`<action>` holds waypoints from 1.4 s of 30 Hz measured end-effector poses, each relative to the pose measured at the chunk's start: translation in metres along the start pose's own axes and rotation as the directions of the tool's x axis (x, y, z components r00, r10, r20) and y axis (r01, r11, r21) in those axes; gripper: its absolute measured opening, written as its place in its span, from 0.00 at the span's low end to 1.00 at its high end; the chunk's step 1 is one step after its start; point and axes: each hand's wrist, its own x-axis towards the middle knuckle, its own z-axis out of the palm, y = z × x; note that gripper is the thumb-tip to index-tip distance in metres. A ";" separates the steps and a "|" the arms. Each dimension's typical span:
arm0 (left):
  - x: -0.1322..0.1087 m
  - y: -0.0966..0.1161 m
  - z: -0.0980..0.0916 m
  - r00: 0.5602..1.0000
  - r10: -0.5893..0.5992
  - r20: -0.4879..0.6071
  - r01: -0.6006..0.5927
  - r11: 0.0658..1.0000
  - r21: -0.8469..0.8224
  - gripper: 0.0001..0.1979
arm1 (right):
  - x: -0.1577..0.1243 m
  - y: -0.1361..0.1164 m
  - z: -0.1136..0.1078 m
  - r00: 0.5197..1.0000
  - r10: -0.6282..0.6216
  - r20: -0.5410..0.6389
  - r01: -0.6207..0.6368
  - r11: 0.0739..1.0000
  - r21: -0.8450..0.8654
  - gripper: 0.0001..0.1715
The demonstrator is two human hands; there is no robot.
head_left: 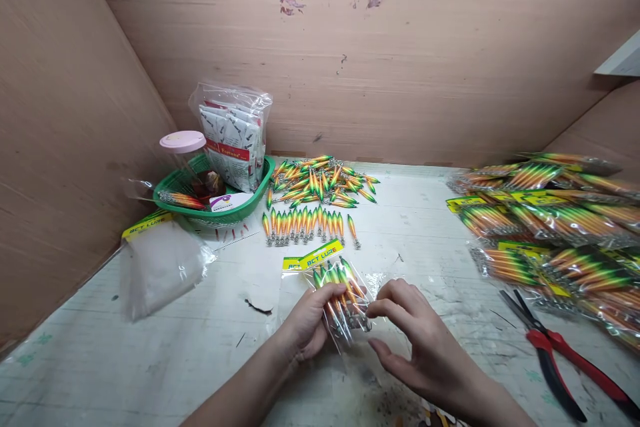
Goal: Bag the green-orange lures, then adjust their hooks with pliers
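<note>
My left hand (311, 321) grips a clear plastic bag of fishing lures (342, 287), its thumb across the front. Several green-and-orange lures lie inside, hook ends toward me, below a yellow "BCT LURE" header. Close to the bag's lower right side is my right hand (420, 333), fingers apart and curved. Its index fingertip comes near the hooks; whether it touches the plastic I cannot tell. Beneath the held bag lies another clear bag (289, 287) with the same yellow header. Just beyond, a row of loose lures (305, 223) is lined up on the table.
Behind the row is a heap of lures (325, 180). A green basket (225, 215) at left holds a lidded cup (184, 141) and packets (233, 140). Header bags (163, 267) lie before it. Filled lure bags (555, 227) pile at right, near red-handled pliers (550, 340).
</note>
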 end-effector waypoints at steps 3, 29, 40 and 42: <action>0.000 -0.001 0.001 1.000 0.013 0.010 -0.013 1.000 -0.023 0.09 | 0.000 -0.001 0.005 0.998 -0.036 -0.050 0.033 0.997 -0.067 0.11; -0.047 0.012 -0.002 0.839 0.476 0.264 -0.176 -0.223 0.959 0.25 | -0.042 0.027 0.035 1.000 -0.020 -0.003 0.020 0.997 -0.068 0.09; -0.001 -0.035 -0.005 0.827 0.094 0.554 -0.436 -0.515 0.738 0.33 | -0.048 0.033 0.047 1.000 0.007 -0.005 -0.008 0.993 -0.118 0.15; 0.000 -0.035 -0.009 0.803 0.103 0.588 -0.459 -0.524 0.718 0.33 | -0.048 0.032 0.049 1.000 0.019 -0.006 -0.019 0.993 -0.117 0.13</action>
